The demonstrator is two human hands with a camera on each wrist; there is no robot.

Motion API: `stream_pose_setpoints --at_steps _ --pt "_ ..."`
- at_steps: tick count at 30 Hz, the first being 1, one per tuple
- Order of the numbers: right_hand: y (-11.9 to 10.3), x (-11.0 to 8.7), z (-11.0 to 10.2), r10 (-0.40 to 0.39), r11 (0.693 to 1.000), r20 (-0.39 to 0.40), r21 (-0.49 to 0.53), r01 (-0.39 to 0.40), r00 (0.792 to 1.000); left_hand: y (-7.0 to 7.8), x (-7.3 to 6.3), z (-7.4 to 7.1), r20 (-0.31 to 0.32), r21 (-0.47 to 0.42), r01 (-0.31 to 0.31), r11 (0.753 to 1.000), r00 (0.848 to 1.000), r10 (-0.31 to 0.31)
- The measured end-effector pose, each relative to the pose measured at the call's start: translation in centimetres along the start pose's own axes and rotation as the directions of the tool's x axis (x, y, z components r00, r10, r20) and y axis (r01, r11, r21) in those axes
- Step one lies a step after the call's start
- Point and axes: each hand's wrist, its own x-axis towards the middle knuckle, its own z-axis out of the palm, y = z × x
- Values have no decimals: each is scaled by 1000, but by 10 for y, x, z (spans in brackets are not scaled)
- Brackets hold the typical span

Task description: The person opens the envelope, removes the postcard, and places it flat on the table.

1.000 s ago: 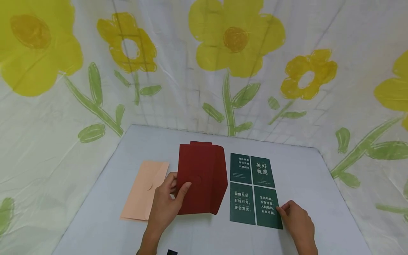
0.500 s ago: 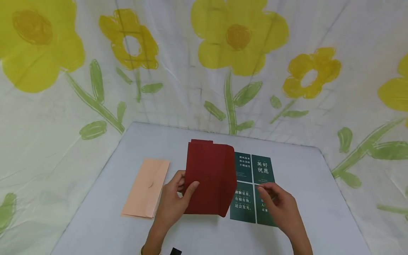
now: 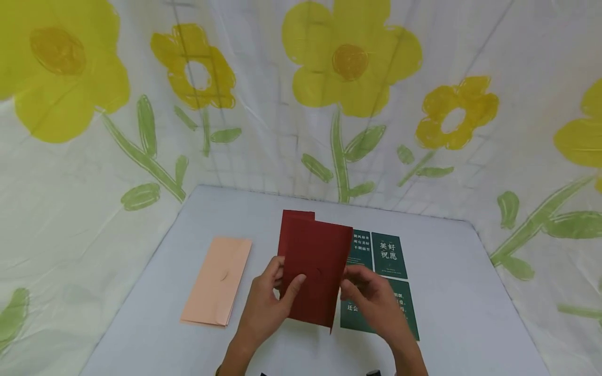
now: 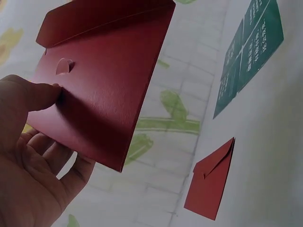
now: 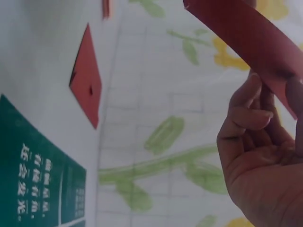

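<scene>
My left hand [image 3: 268, 303] holds a dark red envelope [image 3: 315, 271] up over the table, thumb on its front near the small curved slot and fingers behind. In the left wrist view the flap of this envelope [image 4: 102, 90] stands folded at an angle along one side. My right hand [image 3: 376, 300] is at the envelope's right edge; in the right wrist view its thumb and fingers pinch the red flap [image 5: 255, 42]. Behind the held envelope, a second red envelope [image 4: 210, 182] lies on the table, mostly covered in the head view.
Several green cards [image 3: 389, 256] with white writing lie in a block on the right, partly hidden by my right hand. A peach envelope [image 3: 216, 282] lies on the left. The white table [image 3: 451, 261] ends at a flower-printed curtain [image 3: 263, 130].
My right hand has left the green cards and moved left to the red envelope's edge. The flap, spread out to the right before, is now turned edge-on. My left hand has shifted slightly right.
</scene>
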Motion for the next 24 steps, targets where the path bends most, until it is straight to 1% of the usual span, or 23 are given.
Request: stream_pose_setpoints --at_steps 3,5,8,10,12,16,20,24 --pt "-2 0 5 16 999 -20 33 -15 1000 0 0 5 33 31 22 999 999 -23" --pt "-4 0 8 39 999 -31 34 -38 999 0 -1 9 45 71 31 997 998 -34" --pt "-5 -2 12 67 998 -36 8 -67 997 1 -2 13 11 163 18 986 1000 -20" --pt "-5 -3 14 61 998 -39 -26 -62 997 0 -3 13 -21 228 1 974 1000 4" --pt "-5 -3 15 54 998 -51 -42 -56 997 0 -4 13 -35 260 -16 966 999 26" --pt "-5 -4 16 27 997 -90 -69 -34 996 0 -6 12 -19 235 -35 971 999 40" --pt "-5 -4 16 36 995 -127 -89 -47 991 1 -6 12 -2 187 -50 981 999 51" --pt "-4 -4 19 43 989 -151 -133 -64 988 3 -5 12 -1 174 -63 983 998 64"
